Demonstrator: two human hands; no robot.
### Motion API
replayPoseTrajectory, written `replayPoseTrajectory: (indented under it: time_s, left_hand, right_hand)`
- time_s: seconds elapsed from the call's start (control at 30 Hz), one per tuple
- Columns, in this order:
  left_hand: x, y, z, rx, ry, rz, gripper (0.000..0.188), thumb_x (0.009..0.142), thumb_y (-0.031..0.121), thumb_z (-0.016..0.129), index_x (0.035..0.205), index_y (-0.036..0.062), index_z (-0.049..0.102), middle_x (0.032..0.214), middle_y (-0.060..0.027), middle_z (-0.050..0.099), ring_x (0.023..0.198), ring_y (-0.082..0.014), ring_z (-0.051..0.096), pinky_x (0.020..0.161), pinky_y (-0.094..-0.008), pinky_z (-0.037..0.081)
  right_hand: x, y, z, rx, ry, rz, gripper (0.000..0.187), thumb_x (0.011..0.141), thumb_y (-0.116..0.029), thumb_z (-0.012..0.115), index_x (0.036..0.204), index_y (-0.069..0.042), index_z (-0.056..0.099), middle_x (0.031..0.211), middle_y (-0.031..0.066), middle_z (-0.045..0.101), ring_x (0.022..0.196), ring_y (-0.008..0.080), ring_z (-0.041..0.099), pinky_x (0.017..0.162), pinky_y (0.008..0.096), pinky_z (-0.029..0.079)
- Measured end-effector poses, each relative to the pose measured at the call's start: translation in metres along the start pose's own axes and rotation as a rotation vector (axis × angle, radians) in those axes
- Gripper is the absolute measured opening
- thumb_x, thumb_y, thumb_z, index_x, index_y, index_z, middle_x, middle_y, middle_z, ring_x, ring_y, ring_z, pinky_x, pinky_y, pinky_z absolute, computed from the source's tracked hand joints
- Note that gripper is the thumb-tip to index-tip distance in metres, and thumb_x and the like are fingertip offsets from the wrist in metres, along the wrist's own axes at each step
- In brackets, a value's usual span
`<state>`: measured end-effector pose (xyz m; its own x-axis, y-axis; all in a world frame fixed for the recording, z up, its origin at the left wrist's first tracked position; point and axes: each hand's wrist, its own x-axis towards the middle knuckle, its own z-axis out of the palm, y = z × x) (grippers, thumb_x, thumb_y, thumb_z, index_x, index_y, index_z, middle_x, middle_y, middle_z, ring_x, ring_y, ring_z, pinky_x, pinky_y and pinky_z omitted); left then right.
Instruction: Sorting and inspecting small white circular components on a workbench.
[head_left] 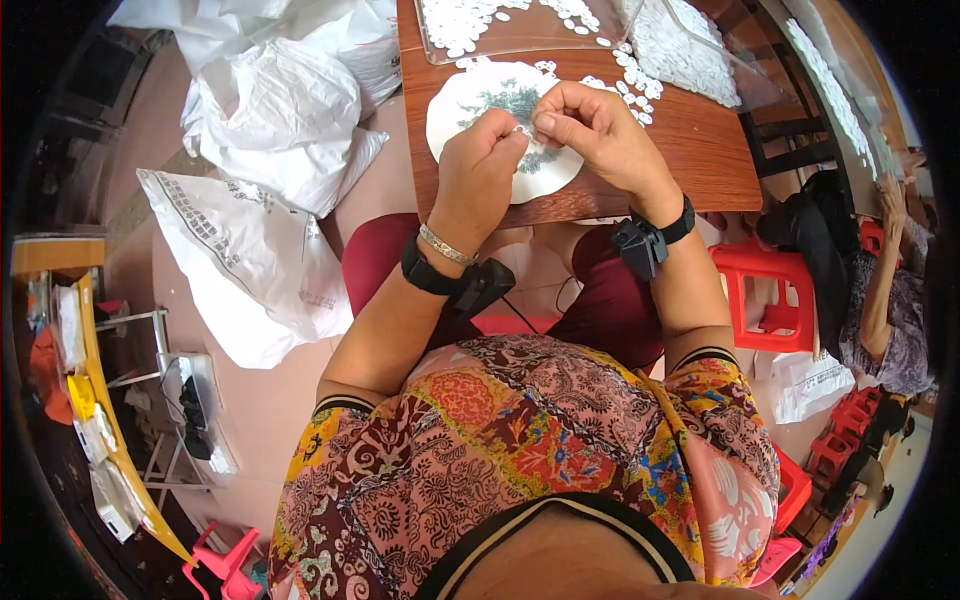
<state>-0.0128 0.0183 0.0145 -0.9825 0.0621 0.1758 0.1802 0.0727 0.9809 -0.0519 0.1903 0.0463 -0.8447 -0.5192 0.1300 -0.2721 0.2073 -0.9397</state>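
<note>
Pinching, apparently, a tiny white piece (522, 130): left fingers (495, 123) and right fingers (566, 130) over a cream disc (439, 125).

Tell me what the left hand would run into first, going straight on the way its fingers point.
Likely the fingers of the right hand, just ahead of the left hand; the white round dish seems to lie below, though depth is unclear.

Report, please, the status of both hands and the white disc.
Left hand and right hand pinched, close together above the white disc. Anything held: too small to tell. Hands partly hide dark pieces.
</note>
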Motion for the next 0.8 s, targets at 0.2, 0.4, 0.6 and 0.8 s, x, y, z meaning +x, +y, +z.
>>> replayPoseTrajectory:
  time_s: [0.2, 0.4, 0.6, 0.8]
  left_hand:
    - [0.000, -0.002, 0.000, 0.024, -0.004, -0.007, 0.019, 0.083, 0.017, 0.052, 0.081, -0.0011, 0.056, 0.065, -0.0137, 0.055, 0.061, -0.0225, 0.054, 0.060, -0.0336, 0.042]
    - [-0.003, 0.003, 0.000, 0.113, -0.006, 0.017, 0.018, 0.083, 0.017, 0.051, 0.081, -0.0006, 0.054, 0.067, -0.0184, 0.055, 0.063, -0.0316, 0.055, 0.059, -0.0378, 0.042]
    - [-0.007, 0.000, -0.002, 0.253, -0.027, 0.068, 0.017, 0.084, 0.017, 0.050, 0.080, 0.0002, 0.053, 0.069, -0.0219, 0.054, 0.065, -0.0389, 0.054, 0.057, -0.0419, 0.041]
    - [-0.015, -0.012, 0.002, 0.009, -0.020, 0.000, 0.018, 0.085, 0.015, 0.051, 0.076, -0.0009, 0.053, 0.057, -0.0122, 0.048, 0.052, -0.0199, 0.049, 0.052, -0.0336, 0.038]
  right_hand:
    - [0.000, -0.004, 0.004, 0.026, -0.029, -0.014, 0.014, 0.090, -0.015, 0.057, 0.086, -0.002, 0.058, 0.074, -0.0027, 0.054, 0.070, 0.0055, 0.048, 0.065, 0.0206, 0.042]
    - [-0.001, 0.002, 0.004, -0.092, -0.045, 0.014, 0.015, 0.089, -0.014, 0.057, 0.084, 0.000, 0.057, 0.073, -0.0025, 0.054, 0.069, 0.0057, 0.048, 0.063, 0.0209, 0.042]
    - [-0.003, -0.005, 0.011, -0.291, -0.026, -0.005, 0.014, 0.087, -0.013, 0.058, 0.082, 0.000, 0.056, 0.066, -0.0013, 0.052, 0.064, 0.0060, 0.045, 0.058, 0.0224, 0.039]
    - [-0.004, -0.007, 0.015, -0.240, -0.051, 0.007, 0.011, 0.085, -0.009, 0.058, 0.082, 0.001, 0.056, 0.067, -0.0011, 0.054, 0.065, 0.0059, 0.046, 0.058, 0.0227, 0.040]
